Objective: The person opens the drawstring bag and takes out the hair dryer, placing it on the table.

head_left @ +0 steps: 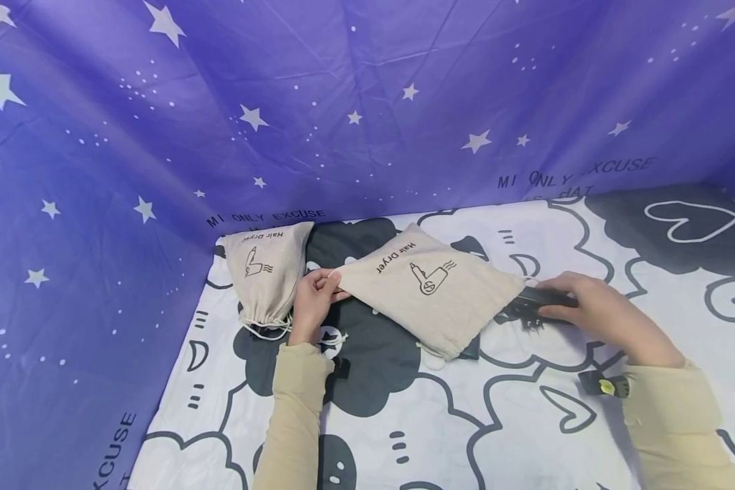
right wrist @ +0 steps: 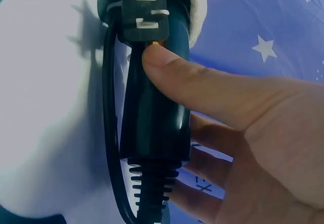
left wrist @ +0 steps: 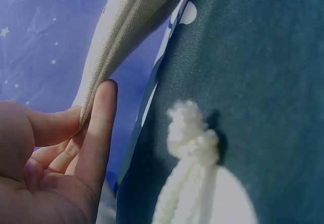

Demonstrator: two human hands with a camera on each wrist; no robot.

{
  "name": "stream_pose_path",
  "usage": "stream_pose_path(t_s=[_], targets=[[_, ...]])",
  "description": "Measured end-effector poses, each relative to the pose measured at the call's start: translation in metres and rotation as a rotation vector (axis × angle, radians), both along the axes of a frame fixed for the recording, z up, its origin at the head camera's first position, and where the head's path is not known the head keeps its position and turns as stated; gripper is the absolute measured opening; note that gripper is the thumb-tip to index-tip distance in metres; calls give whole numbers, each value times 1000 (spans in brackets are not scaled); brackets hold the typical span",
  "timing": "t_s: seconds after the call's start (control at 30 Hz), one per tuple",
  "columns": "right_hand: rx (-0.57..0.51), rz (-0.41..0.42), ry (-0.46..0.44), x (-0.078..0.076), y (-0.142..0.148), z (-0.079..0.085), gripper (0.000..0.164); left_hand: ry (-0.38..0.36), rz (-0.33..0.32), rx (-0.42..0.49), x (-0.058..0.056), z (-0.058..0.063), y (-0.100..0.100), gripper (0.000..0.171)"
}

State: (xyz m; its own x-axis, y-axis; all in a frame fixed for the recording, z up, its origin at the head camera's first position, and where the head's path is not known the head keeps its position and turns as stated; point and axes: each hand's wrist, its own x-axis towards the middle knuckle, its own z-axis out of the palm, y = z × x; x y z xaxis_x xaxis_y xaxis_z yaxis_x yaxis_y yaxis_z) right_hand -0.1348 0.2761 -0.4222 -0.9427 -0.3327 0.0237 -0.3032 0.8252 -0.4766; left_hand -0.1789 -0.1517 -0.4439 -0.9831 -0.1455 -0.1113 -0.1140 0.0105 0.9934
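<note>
Left fingers point(left wrist: 98, 127) pinch bag point(head_left: 398, 292) at left corner; right fingers point(right wrist: 215, 134) grip handle point(right wrist: 157, 117); plug point(right wrist: 144, 11), apparently unsecured, could snag bag.

Purple curtain point(head_left: 355, 156) w/ wht stars at back; blk/wht cartoon cloth point(head_left: 429, 425) below; "Hair Dryer" drawstring bag point(head_left: 271, 272) at far L.
</note>
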Motion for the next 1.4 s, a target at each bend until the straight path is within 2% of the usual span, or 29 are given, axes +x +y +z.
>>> stream_pose_path(t_s=[0.2,0.5,0.6,0.7,0.93,1.07,1.27,1.4], targets=[[8,3,-12,1,3,0,41,1,3,12,-1,-1,1,20],[-18,-22,-73,0,-8,0,52,-13,-73,21,-1,-5,3,27],[-1,-25,-81,-1,-14,-1,54,-4,-92,15,-2,-5,6,27],[37,-29,-82,-2,-19,-2,54,1,-82,10,-3,-5,8,22],[32,-19,-30,-1,-15,0,50,8,-21,39,-1,-5,3,15],[5,-14,-10,0,-10,1,48,6,-10,62,-1,-4,-1,14],[-20,-6,-3,0,-1,1,48,3,-25,65,0,-4,-2,14],[-25,-1,1,0,2,-1,47,-4,-76,45,1,-4,-3,15]])
